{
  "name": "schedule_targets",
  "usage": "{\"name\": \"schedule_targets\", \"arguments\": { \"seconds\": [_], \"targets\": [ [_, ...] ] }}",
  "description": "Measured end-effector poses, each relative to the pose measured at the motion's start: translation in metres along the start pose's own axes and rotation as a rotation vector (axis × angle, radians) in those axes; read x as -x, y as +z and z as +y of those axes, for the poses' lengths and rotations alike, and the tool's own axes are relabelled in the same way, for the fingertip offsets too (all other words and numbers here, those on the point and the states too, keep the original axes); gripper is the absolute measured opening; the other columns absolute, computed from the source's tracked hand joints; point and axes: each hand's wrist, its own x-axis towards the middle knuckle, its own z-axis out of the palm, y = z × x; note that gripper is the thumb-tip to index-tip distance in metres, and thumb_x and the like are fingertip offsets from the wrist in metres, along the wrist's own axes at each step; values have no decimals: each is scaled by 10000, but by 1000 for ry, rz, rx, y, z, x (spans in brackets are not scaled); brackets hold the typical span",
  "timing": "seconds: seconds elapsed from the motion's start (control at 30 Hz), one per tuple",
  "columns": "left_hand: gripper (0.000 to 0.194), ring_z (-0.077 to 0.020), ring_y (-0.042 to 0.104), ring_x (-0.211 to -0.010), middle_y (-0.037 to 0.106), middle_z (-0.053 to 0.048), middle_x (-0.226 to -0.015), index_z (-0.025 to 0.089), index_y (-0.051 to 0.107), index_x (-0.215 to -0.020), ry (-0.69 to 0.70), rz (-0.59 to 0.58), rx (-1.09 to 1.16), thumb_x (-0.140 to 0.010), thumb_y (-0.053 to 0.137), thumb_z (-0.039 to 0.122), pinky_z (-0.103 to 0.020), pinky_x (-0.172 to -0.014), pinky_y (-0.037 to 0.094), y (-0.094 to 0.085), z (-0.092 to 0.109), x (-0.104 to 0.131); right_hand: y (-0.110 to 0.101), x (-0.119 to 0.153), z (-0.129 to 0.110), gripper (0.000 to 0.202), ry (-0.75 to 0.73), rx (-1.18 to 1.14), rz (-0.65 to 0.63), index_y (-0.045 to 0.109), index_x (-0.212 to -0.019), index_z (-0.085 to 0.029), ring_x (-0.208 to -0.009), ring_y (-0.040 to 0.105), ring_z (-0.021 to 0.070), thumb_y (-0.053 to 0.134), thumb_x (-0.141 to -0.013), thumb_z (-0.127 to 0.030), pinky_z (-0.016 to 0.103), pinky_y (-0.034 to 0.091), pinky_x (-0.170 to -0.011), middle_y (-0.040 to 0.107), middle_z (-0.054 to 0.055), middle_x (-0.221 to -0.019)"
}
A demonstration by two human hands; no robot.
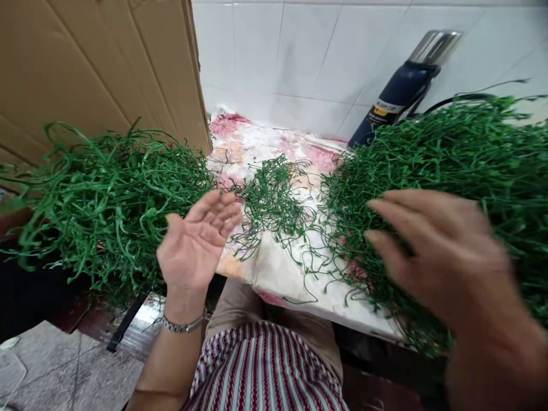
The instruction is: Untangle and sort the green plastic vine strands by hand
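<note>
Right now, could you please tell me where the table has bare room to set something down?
Two small patches of table look mostly bare: one between the small clump and the front edge, another behind the clump, between the box and the flask. It is crowded under the left pile and the right pile.

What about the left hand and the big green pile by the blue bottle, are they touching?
Apart. The head view shows a small green bunch in the gap between the left hand and big green pile.
</note>
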Motion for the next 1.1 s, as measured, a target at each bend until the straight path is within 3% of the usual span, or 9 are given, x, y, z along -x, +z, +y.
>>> {"name": "schedule_targets", "arguments": {
  "seconds": [0.1, 0.2, 0.3, 0.43, 0.53, 0.67, 0.77, 0.9, 1.1],
  "targets": [
    [351, -184, 660, -802, 694, -79, -900, 175, 666, -929, -121, -20, -31, -717, 635, 453, -346, -779, 547, -2, -17, 11, 37, -20, -19, 240, -178, -5, -211, 622, -1042, -173, -936, 569, 240, 558, -830, -266, 398, 479, -832, 646, 104, -1019],
    [235, -164, 646, -638, 682, -56, -722, 157, 675, -828, -210, -18, -55, -719, 639, 363, -306, -639, 537, -2, -26, 16, 85, -42, -39, 167, -136, -19, -331, 638, -932, -169, -819, 559, 217, 510, -856, -243, 360, 455, -735, 646, 95, -868],
    [195, -156, 626, -565, 659, -49, -635, 138, 675, -759, -252, -22, -95, -734, 622, 324, -279, -577, 505, -1, -33, 21, 126, -65, -51, 193, -104, 2, -461, 624, -981, -157, -838, 540, 216, 492, -850, -208, 337, 424, -735, 618, 98, -892],
    [179, -147, 619, -571, 653, -53, -616, 128, 687, -752, -233, -37, -151, -754, 610, 290, -267, -587, 495, -6, -38, 20, 153, -80, -51, 168, -64, -1, -559, 636, -890, -144, -880, 534, 218, 494, -801, -136, 313, 403, -720, 598, 115, -970],
    [177, -137, 626, -606, 677, -52, -733, 149, 678, -851, -138, 20, -173, -729, 643, 273, -275, -618, 510, -17, -35, 9, 149, -78, -38, 181, -41, -96, -510, 632, -837, -154, -862, 540, 185, 455, -819, -123, 287, 403, -725, 606, 86, -914],
    [350, -120, 642, -660, 661, -50, -988, 211, 619, -1034, -9, 115, -155, -690, 673, 249, -297, -679, 530, -31, -32, -8, 121, -64, -14, 136, 127, -416, -164, 624, -833, -158, -765, 550, 147, 488, -828, -164, 268, 423, -677, 606, 49, -837],
    [271, -122, 635, -698, 653, -52, -956, 185, 644, -982, 27, 105, -261, -728, 646, 281, -289, -707, 529, -32, -40, -5, 98, -43, -9, 97, 215, -465, -19, 616, -834, -171, -726, 555, 142, 520, -821, -177, 272, 439, -649, 604, 38, -828],
    [184, -150, 606, -810, 633, -62, -887, 159, 675, -880, 160, -10, -635, -781, 600, 294, -261, -715, 505, -27, -57, 12, 85, -3, -21, 77, 157, -413, -35, 606, -832, -164, -828, 591, 168, 536, -808, -139, 302, 486, -726, 615, 69, -892],
    [183, -191, 562, -962, 622, -75, -967, 179, 632, -966, 340, -293, -1197, -819, 541, 239, -348, -862, 465, -20, -65, 35, 96, 52, -35, 129, 107, -378, -121, 594, -871, -163, -899, 587, 198, 511, -797, -99, 353, 520, -759, 600, 117, -980]
  ]
}}
